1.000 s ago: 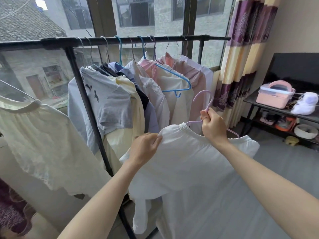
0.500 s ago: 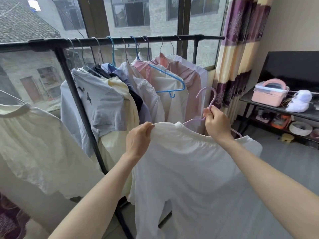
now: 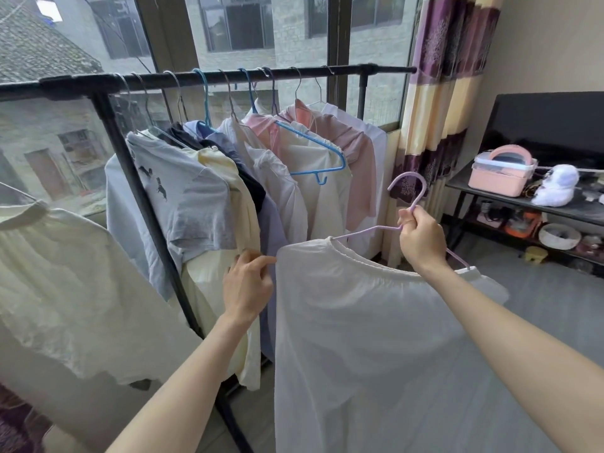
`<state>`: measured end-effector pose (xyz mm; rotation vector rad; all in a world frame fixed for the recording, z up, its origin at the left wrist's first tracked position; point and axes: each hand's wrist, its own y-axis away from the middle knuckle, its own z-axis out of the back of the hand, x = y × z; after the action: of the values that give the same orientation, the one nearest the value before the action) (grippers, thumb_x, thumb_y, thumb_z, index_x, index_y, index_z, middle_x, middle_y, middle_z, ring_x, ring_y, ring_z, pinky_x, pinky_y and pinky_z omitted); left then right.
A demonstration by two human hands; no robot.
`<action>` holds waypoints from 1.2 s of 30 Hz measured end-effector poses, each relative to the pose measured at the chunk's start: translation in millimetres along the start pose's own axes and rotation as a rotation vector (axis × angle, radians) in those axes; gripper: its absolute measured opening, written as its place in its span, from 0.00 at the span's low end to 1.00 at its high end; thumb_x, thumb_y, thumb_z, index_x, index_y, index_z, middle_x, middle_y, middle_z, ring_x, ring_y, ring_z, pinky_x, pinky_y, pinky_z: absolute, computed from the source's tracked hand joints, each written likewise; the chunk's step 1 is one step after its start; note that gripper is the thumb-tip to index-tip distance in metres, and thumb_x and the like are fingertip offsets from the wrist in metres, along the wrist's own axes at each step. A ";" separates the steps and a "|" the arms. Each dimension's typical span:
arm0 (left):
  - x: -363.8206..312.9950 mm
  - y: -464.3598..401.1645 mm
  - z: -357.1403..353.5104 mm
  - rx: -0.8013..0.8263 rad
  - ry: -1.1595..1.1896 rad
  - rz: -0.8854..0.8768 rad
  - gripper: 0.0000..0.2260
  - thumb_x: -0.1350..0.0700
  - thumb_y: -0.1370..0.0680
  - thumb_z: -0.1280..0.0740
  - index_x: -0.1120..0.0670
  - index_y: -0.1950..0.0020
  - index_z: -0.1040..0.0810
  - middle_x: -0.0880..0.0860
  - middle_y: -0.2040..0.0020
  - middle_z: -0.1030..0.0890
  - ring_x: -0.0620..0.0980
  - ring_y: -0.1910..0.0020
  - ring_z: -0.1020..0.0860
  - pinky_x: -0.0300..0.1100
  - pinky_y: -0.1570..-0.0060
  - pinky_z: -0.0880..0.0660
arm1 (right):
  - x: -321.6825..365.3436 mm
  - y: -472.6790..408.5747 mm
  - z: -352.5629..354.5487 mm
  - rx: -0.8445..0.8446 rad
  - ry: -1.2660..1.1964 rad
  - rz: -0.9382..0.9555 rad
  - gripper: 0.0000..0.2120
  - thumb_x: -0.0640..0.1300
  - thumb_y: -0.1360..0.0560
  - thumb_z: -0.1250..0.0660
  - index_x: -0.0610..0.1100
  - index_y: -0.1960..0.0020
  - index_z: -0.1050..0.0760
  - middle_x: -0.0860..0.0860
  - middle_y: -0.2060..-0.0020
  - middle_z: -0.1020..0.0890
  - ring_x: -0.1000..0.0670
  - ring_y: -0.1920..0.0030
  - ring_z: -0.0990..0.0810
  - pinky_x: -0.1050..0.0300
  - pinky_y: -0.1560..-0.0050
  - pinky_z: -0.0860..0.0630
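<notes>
The white shirt (image 3: pixel 359 322) hangs before the person on a lilac hanger (image 3: pixel 420 199), and the right hand (image 3: pixel 420 243) grips the hanger's neck in a closed fist. The left hand (image 3: pixel 248 286) curls its fingers at the shirt's shoulder edge; I cannot tell whether they pinch it. The shirt looks fully on the hanger. Next the hook must be lifted onto the crowded rail (image 3: pixel 228 78), which seems to have room only at its right end, near the curtain (image 3: pixel 438 93).

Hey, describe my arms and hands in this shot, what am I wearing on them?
No sleeves show: the left arm and the right arm are bare right to the picture's edge. The left hand and the right hand wear no gloves. No watch, bracelet or ring shows on the wrists or on the fingers in view.
</notes>
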<state>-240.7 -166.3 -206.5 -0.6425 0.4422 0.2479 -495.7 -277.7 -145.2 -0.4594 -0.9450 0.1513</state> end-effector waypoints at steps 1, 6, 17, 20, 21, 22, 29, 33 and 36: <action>-0.3 -0.6 0.4 0.009 0.017 -0.003 0.13 0.62 0.26 0.36 0.53 0.43 0.20 0.54 0.46 0.22 0.56 0.46 0.24 0.51 0.49 0.27 | -1.3 0.9 0.9 0.018 -0.005 0.010 0.14 0.47 0.20 0.45 0.40 0.58 0.28 0.43 0.63 0.21 0.36 0.57 0.23 0.46 0.56 0.27; -25.9 -12.7 -2.5 0.092 0.031 -0.170 0.17 0.49 0.24 0.39 0.53 0.37 0.25 0.53 0.42 0.23 0.54 0.42 0.26 0.53 0.43 0.29 | 8.7 12.4 -4.8 0.094 -0.006 0.125 0.13 0.46 0.21 0.43 0.39 0.58 0.28 0.43 0.62 0.20 0.37 0.57 0.23 0.45 0.56 0.26; -23.1 -5.2 -20.0 0.050 0.057 -0.210 0.14 0.48 0.23 0.41 0.52 0.54 0.18 0.49 0.63 0.21 0.54 0.65 0.23 0.40 0.69 0.33 | 12.9 19.9 2.8 0.054 -0.010 0.186 0.13 0.47 0.21 0.43 0.38 0.56 0.28 0.45 0.64 0.20 0.38 0.58 0.23 0.47 0.57 0.27; -31.8 -3.8 -16.5 0.213 0.079 -0.193 0.10 0.51 0.21 0.38 0.54 0.49 0.20 0.49 0.54 0.19 0.52 0.56 0.21 0.44 0.61 0.27 | 10.4 20.2 -0.3 0.083 -0.030 0.187 0.13 0.46 0.21 0.42 0.38 0.58 0.28 0.49 0.67 0.24 0.39 0.60 0.24 0.46 0.58 0.27; -36.7 -4.3 -14.6 0.255 0.114 -0.210 0.11 0.51 0.22 0.38 0.54 0.45 0.21 0.49 0.51 0.19 0.50 0.53 0.21 0.45 0.57 0.26 | 12.1 20.9 -1.2 0.097 -0.039 0.198 0.14 0.46 0.21 0.42 0.37 0.59 0.28 0.49 0.67 0.24 0.39 0.61 0.24 0.46 0.59 0.27; -42.9 -4.8 -12.5 0.291 0.134 -0.230 0.12 0.50 0.22 0.38 0.54 0.42 0.23 0.48 0.49 0.20 0.48 0.51 0.22 0.45 0.54 0.26 | 14.1 21.1 -2.6 0.106 -0.049 0.214 0.14 0.46 0.21 0.41 0.37 0.59 0.28 0.48 0.68 0.24 0.40 0.62 0.24 0.46 0.59 0.28; -59.0 -13.0 -12.6 0.188 0.211 -0.135 0.08 0.58 0.21 0.39 0.54 0.57 0.23 0.44 0.65 0.22 0.51 0.62 0.23 0.46 0.62 0.28 | 17.1 16.7 -1.7 0.079 -0.166 0.244 0.13 0.52 0.25 0.35 0.42 0.50 0.23 0.50 0.61 0.21 0.45 0.53 0.22 0.50 0.51 0.27; -72.0 -16.4 -9.3 0.183 0.151 -0.186 0.08 0.56 0.21 0.40 0.51 0.57 0.23 0.41 0.65 0.23 0.46 0.63 0.28 0.42 0.64 0.34 | -5.6 27.6 5.1 -0.191 -0.022 0.430 0.17 0.55 0.25 0.40 0.41 0.50 0.25 0.48 0.51 0.21 0.50 0.50 0.27 0.57 0.50 0.36; -74.7 -25.7 -5.3 0.183 0.126 -0.113 0.09 0.54 0.21 0.41 0.48 0.57 0.23 0.41 0.65 0.23 0.45 0.61 0.28 0.41 0.63 0.36 | -25.0 34.4 11.8 -0.284 -0.035 0.454 0.11 0.47 0.25 0.43 0.41 0.51 0.29 0.46 0.53 0.22 0.49 0.53 0.28 0.54 0.51 0.34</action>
<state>-298.9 -196.0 -161.8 -0.5033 0.5410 0.0588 -517.3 -251.4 -173.2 -0.9343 -0.8875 0.4402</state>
